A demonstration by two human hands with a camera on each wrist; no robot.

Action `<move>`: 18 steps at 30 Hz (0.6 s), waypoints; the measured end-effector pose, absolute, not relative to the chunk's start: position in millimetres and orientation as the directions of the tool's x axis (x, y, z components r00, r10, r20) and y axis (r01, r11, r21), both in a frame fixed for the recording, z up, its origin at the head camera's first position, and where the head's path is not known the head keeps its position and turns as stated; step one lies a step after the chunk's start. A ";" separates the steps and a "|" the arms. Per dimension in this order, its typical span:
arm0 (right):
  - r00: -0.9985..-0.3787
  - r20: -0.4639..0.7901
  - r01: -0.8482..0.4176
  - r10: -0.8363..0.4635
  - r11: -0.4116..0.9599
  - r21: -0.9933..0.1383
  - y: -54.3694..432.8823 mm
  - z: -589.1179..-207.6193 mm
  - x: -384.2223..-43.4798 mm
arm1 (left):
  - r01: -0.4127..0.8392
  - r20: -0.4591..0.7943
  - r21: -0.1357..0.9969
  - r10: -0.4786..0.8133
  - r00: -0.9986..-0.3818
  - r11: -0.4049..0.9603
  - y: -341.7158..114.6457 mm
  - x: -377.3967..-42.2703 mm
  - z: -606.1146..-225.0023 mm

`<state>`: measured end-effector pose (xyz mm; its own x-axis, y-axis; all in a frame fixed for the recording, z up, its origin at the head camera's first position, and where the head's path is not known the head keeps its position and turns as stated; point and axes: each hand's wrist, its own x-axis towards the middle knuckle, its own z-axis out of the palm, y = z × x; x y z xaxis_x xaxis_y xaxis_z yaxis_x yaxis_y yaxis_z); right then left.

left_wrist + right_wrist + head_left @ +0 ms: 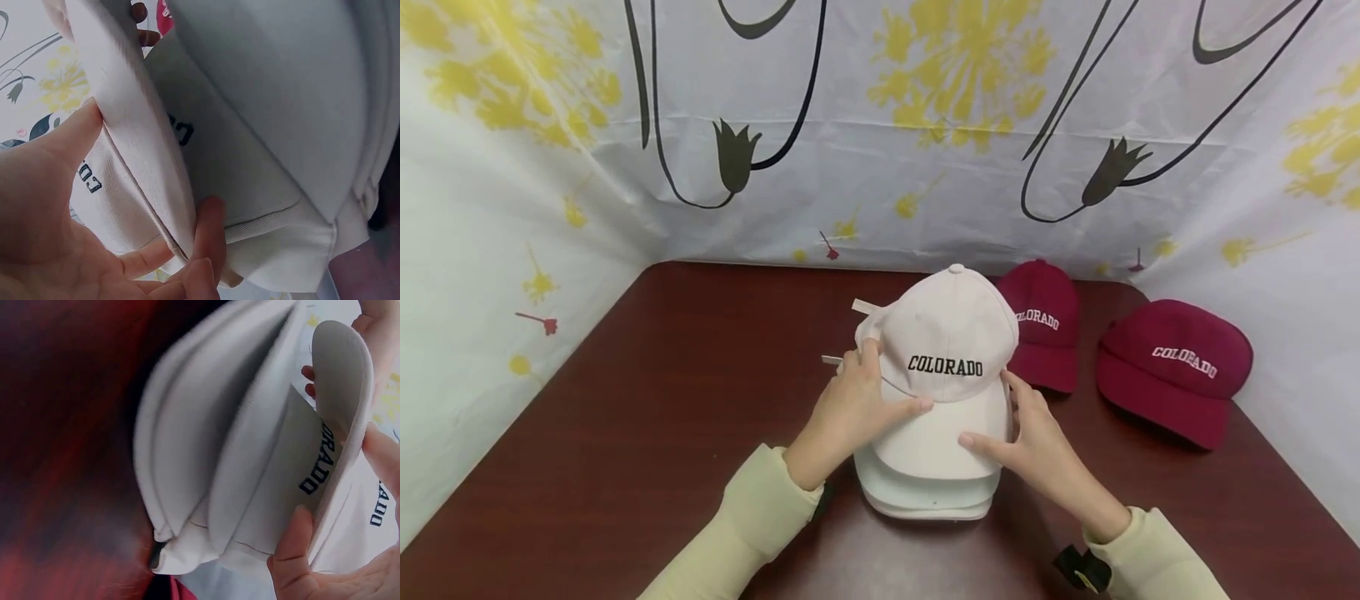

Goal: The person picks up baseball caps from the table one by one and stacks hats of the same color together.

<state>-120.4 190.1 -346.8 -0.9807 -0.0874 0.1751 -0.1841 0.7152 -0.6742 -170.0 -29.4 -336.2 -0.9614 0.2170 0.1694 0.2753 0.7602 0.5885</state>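
Note:
Both hands hold a white cap (955,333) with black COLORADO lettering at the top of a stack of white caps (925,500). My left hand (861,396) grips the left side of its brim, thumb on top and fingers beneath, as the left wrist view shows. On the other side my right hand (1033,433) pinches the brim the same way, thumb above. In the right wrist view, the held cap's brim (344,381) stands apart from the brim of the cap (262,437) below it, whose lettering shows in the gap.
Two dark red caps with white COLORADO lettering are on the right: one red cap (1045,325) partly behind the white stack, another red cap (1176,371) farther right. The brown table (722,358) meets a patterned white cloth (820,225) at the back and sides.

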 end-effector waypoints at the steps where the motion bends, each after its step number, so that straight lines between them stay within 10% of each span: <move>1: -0.981 0.174 -0.185 -0.088 0.713 -0.676 190.0 -347.5 -119.7 | 0.279 0.171 0.587 0.220 -0.960 0.760 -29.7 -169.7 -337.2; 18: -0.990 0.103 -0.143 -0.101 0.775 -0.616 187.6 -356.5 -113.1 | 0.262 0.115 0.559 0.240 -0.964 0.787 -30.7 -167.7 -355.3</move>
<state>-113.1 187.6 -356.5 -0.9895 -0.1012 0.1030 -0.1433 0.7746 -0.6160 -167.7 -30.7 -355.3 -0.9640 0.2397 0.1147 0.2621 0.7868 0.5587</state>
